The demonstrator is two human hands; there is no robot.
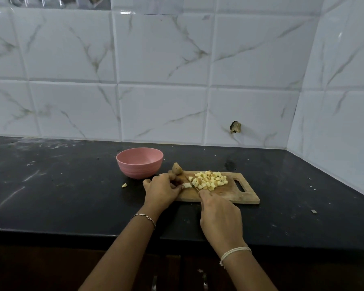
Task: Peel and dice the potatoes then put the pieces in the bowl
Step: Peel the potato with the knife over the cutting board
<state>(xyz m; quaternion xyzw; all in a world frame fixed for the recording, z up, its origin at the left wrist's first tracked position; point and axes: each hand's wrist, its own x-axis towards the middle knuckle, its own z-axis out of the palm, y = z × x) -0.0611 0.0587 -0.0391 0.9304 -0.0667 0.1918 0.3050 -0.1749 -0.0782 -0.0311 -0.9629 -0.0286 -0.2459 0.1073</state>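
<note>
A wooden cutting board (235,195) lies on the black counter, with a pile of diced potato pieces (210,180) on its far half. My left hand (162,190) pinches a small potato strip (186,185) at the board's left end. My right hand (219,215) grips a knife (192,184) whose blade rests against that strip; the handle is hidden in my fist. An unpeeled potato piece (177,168) sits at the board's far left corner. The pink bowl (139,164) stands just left of the board, and I see nothing inside it.
One stray potato bit (124,185) lies on the counter (61,185) left of my left hand. Small scraps (314,211) dot the counter at the right. A tiled wall closes the back and the right side.
</note>
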